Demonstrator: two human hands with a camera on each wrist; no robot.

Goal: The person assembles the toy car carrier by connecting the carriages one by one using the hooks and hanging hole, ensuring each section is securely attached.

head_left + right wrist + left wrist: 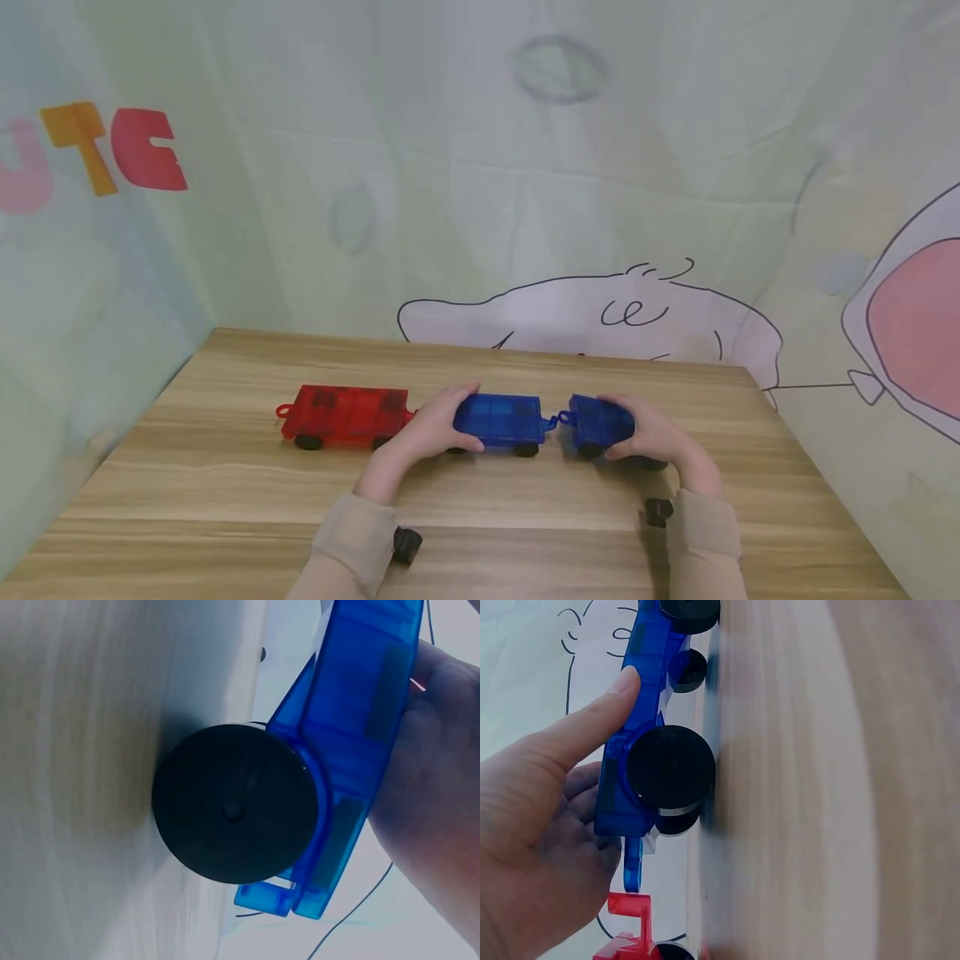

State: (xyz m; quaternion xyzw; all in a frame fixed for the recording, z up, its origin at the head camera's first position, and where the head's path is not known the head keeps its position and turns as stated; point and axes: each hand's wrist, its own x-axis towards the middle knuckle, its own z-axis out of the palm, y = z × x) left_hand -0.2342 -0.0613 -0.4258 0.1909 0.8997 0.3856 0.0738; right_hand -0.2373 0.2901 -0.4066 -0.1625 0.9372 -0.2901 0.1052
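Three see-through toy train cars stand in a row on the table, a red one (352, 414) at the left and two blue ones. My left hand (431, 429) holds the left end of the middle blue car (501, 418), thumb along the near side. Its small blue loop (633, 864) lies close to the red hook (634, 904); whether they touch I cannot tell. The right blue car (600, 421) sits slightly angled, gripped at its right end by my right hand (656, 429). Its ring (565, 417) is at the middle car's hook (550, 423).
Under the cars is a wood-grain table (525, 517), its far edge against a pale printed cloth backdrop (450, 167). More cloth hangs along the left and right sides. A small black device (407, 546) is strapped at the left wrist, another (659, 512) at the right.
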